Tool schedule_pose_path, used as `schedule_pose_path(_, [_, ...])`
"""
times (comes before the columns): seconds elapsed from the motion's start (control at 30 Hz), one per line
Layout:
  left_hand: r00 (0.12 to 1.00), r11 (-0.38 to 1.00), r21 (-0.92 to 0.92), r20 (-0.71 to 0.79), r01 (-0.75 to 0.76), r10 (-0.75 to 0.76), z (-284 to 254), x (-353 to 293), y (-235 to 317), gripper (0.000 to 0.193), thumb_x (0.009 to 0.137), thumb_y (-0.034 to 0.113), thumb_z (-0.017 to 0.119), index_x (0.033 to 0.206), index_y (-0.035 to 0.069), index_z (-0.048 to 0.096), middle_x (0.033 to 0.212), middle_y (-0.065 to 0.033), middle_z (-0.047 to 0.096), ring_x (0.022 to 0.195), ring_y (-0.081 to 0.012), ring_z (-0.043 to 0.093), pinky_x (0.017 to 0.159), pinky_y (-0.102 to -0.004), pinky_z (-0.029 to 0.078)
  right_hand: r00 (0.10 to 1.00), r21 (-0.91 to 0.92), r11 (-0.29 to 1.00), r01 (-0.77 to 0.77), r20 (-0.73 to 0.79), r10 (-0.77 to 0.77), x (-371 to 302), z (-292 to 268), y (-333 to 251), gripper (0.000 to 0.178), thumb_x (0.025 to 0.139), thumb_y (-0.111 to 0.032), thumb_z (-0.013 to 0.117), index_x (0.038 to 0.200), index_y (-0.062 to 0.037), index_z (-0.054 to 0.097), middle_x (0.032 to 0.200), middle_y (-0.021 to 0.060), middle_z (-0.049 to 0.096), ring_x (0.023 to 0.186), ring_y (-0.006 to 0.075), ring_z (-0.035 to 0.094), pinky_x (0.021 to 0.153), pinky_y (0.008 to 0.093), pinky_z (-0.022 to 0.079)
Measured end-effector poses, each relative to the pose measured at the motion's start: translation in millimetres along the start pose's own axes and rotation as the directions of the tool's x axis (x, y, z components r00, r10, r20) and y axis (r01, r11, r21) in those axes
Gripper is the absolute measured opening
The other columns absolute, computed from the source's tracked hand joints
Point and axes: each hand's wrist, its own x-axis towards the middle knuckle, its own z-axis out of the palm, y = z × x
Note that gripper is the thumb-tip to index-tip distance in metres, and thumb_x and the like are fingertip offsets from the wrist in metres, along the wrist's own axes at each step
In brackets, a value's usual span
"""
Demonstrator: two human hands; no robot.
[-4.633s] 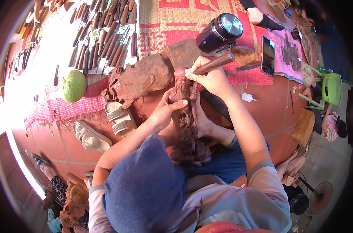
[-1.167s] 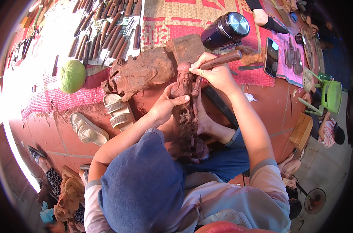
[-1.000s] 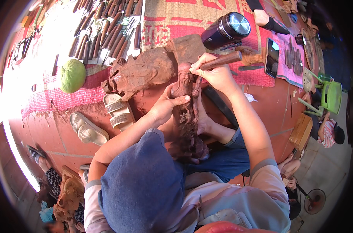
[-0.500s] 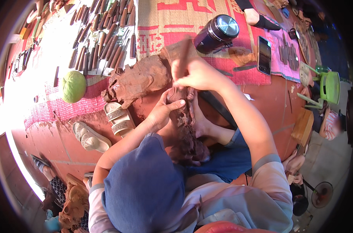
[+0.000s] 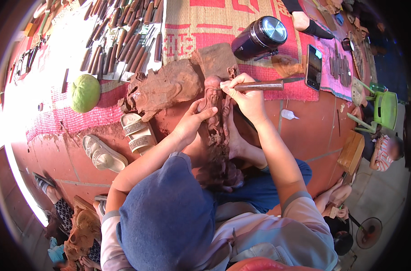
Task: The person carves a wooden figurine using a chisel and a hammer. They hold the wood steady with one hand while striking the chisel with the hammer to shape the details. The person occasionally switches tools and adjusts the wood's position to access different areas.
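A carved reddish-brown wooden figurine (image 5: pixel 213 97) with a bearded head stands upright between my bare feet, its lower part dark and rough. My left hand (image 5: pixel 192 121) grips its side, thumb laid across the front. My right hand (image 5: pixel 246 97) pinches a carving chisel (image 5: pixel 262 85) close to its working end; the wooden handle points right. The chisel's tip is at the figurine's face, mostly hidden by my fingers. Just beyond the figurine are a rough carved wood piece (image 5: pixel 167 90) and a squared wood block (image 5: pixel 214 58).
Many wooden-handled chisels (image 5: pixel 124 45) lie on white sheeting at far left. A green round fruit (image 5: pixel 84 93) and sandals (image 5: pixel 103 153) are left. A dark flask (image 5: pixel 259 38), a phone (image 5: pixel 313 67) and a small white bottle (image 5: pixel 288 114) are right. Another person's hand (image 5: pixel 300 21) is at the back.
The chisel has swung from upright to level, pointing right. My right hand has moved right, uncovering the figurine's head. My left hand still holds the figurine.
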Motion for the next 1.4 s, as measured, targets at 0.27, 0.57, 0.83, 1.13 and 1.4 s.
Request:
schedule_pose_path(0.27, [1.0, 0.999, -0.035, 0.016, -0.006, 0.006, 1.8, -0.9, 0.7, 0.072, 0.084, 0.02, 0.076, 0.14, 0.0, 0.034, 0.129, -0.0103, 0.053, 0.121, -0.0184, 0.05, 0.104, -0.0314, 0.038, 0.996, -0.048, 0.996, 0.081, -0.028, -0.083, -5.8, 4.7, 2.2, 0.011, 0.086, -0.001, 0.068, 0.085, -0.0022, 0.057, 0.086, 0.0059, 0.066, 0.088, 0.0141, 0.066, 0.08, 0.0285, 0.053])
schedule_pose_path(0.57, [0.999, 0.998, -0.064, 0.028, -0.017, 0.018, 0.2, -1.5, -2.3, 0.071, 0.086, 0.019, 0.074, 0.141, 0.002, 0.033, 0.128, -0.0099, 0.053, 0.12, -0.0188, 0.05, 0.102, -0.0323, 0.04, 0.994, -0.016, 0.995, 0.102, -0.028, -0.103, -9.5, 7.5, 7.8, 0.012, 0.086, -0.002, 0.069, 0.084, -0.0028, 0.058, 0.083, 0.0048, 0.065, 0.085, 0.0132, 0.065, 0.076, 0.0272, 0.052])
schedule_pose_path(0.83, [0.999, 0.994, -0.101, -0.001, 0.038, -0.039, 6.2, -3.3, 4.4, 0.061, 0.09, 0.013, 0.068, 0.141, 0.009, 0.035, 0.126, -0.0046, 0.055, 0.119, -0.0185, 0.052, 0.102, -0.0389, 0.042, 0.974, -0.293, 0.956, 0.023, 0.22, 0.044, 28.8, 0.3, -21.7, 0.011, 0.083, 0.0, 0.067, 0.079, -0.0019, 0.058, 0.074, 0.0016, 0.061, 0.071, 0.0091, 0.059, 0.065, 0.0253, 0.048])
schedule_pose_path(1.13, [1.0, 0.999, -0.027, -0.013, 0.019, -0.019, 1.1, -2.2, 2.9, 0.07, 0.086, 0.017, 0.074, 0.141, 0.003, 0.034, 0.128, -0.012, 0.053, 0.118, -0.0197, 0.052, 0.101, -0.0328, 0.042, 0.854, -0.392, 0.918, 0.052, 0.495, 0.163, 46.1, 9.1, -64.0, 0.011, 0.079, 0.001, 0.068, 0.075, -0.0029, 0.058, 0.07, 0.0015, 0.062, 0.07, 0.0087, 0.059, 0.063, 0.0267, 0.047])
schedule_pose_path(1.4, [0.999, 0.989, 0.138, 0.008, -0.054, 0.053, 3.8, 10.9, 11.5, 0.078, 0.082, 0.029, 0.077, 0.141, 0.0, 0.035, 0.127, -0.0148, 0.055, 0.119, -0.0216, 0.051, 0.103, -0.0342, 0.039, 0.975, 0.206, 0.965, -0.162, -0.114, 0.188, -3.4, -14.6, -15.1, 0.019, 0.09, -0.005, 0.065, 0.103, -0.003, 0.051, 0.091, 0.0077, 0.064, 0.083, 0.0167, 0.068, 0.074, 0.029, 0.058])
